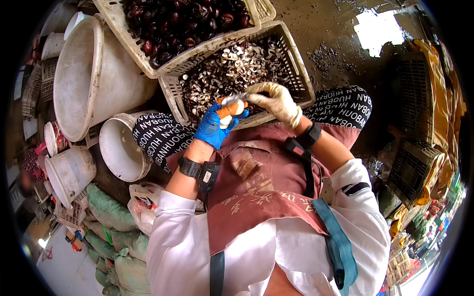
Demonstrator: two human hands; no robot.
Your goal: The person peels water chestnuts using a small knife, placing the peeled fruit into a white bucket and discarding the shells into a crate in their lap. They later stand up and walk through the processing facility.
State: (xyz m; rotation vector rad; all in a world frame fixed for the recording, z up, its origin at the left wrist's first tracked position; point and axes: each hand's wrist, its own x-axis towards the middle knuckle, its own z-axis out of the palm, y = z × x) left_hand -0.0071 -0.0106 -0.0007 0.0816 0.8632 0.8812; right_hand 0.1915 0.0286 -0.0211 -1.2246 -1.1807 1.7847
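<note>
Reddish-brown apron cloth (256,182) fills the lower middle of the head view, over a white shirt with the sleeves pushed up. Above it both hands meet over the lap. Left hand (213,126), in a blue glove, is clenched around a small round nut (230,109), partly peeled so that white flesh shows beside the orange-brown skin. Right hand (276,101), in a pale yellowish glove, is closed on a small blade (236,97) which touches the top of the nut. Both hands hover just over the near edge of a white plastic crate (302,74) that is full of dark and white peelings. A second crate (123,29), resting tilted on the first one, holds dark unpeeled nuts (182,22). On the left stand a big white tub (74,74) and smaller white buckets (116,148); green sacks (106,209) lie below them.

For peeling well, I think the blade should cut thin and away from the blue thumb, while the left hand turns the nut slowly and the peel drops into the crate.
</note>
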